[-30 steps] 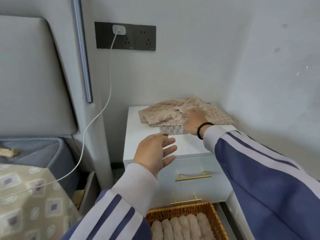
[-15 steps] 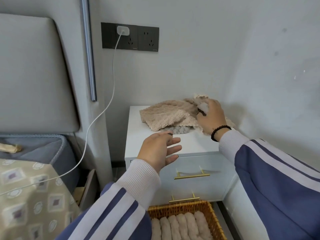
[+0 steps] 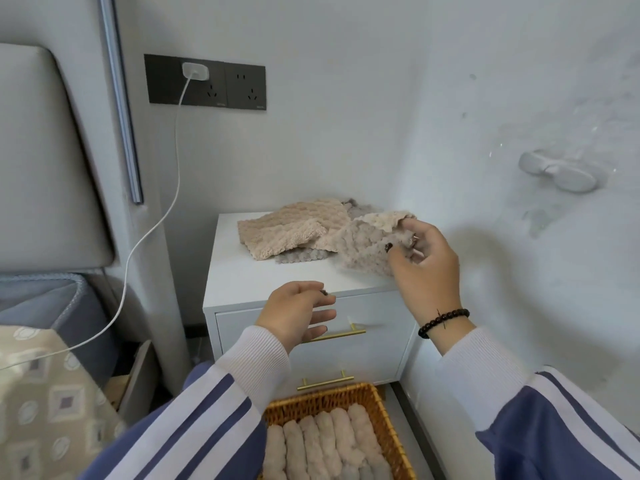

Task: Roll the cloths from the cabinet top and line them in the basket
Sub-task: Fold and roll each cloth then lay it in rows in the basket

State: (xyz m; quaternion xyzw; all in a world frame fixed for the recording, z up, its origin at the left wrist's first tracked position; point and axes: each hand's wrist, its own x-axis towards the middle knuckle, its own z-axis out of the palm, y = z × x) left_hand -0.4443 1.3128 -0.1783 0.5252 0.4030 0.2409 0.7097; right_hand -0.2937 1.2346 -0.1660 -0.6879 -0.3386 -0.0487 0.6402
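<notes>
A pile of beige and grey fluffy cloths [image 3: 291,230] lies on top of the white cabinet [image 3: 242,271]. My right hand [image 3: 426,268] pinches one pale grey-beige cloth [image 3: 367,247] and holds it lifted at the pile's right edge, above the cabinet top. My left hand [image 3: 298,313] hovers in front of the top drawer with relaxed fingers, holding nothing. On the floor below stands a woven wicker basket [image 3: 388,420] with several rolled cloths [image 3: 322,445] lined side by side in it.
The cabinet has two drawers with gold handles [image 3: 343,334]. A white charger cable [image 3: 156,223] hangs from the dark wall socket [image 3: 204,81] to the bed at the left. A white wall hook [image 3: 557,171] sticks out on the right wall.
My right hand has pulled one cloth off the pile and lifted it toward me. My left hand has stayed in front of the cabinet, dropping slightly.
</notes>
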